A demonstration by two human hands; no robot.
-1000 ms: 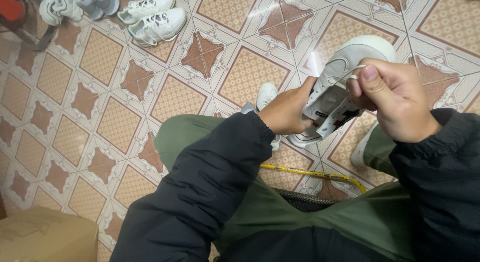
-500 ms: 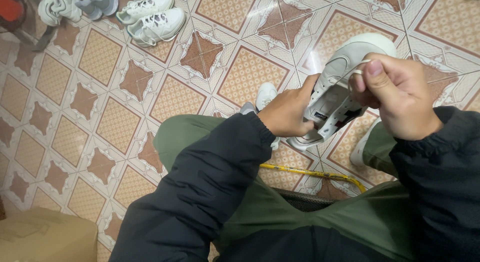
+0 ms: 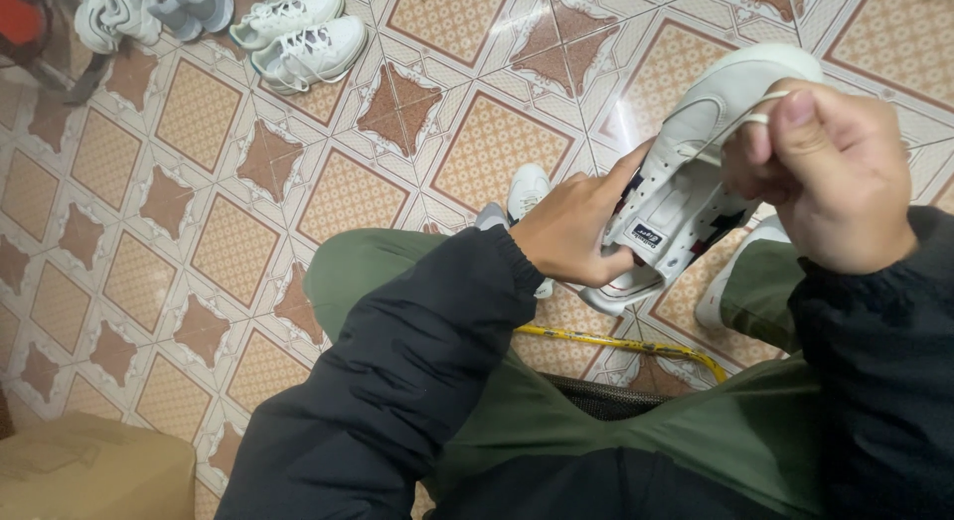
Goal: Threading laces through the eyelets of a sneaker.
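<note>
I hold a white sneaker (image 3: 696, 172) in the air above my knees, toe pointing up and away. My left hand (image 3: 571, 227) grips its heel and side, thumb along the opening. My right hand (image 3: 830, 172) sits over the laced part, thumb and fingers pinching a white shoelace (image 3: 760, 111) that runs from the eyelets. The tongue with a small dark label faces me. Both arms are in dark jacket sleeves, and green trousers cover my legs below.
A pair of white sneakers (image 3: 298, 33) and more shoes (image 3: 149, 8) lie on the patterned tile floor at the upper left. A cardboard box (image 3: 94, 470) stands at the bottom left. A yellow metal bar (image 3: 616, 343) crosses under my knees.
Both hands and the sneaker have shifted up and to the right. My right hand has pulled the lace farther from the shoe.
</note>
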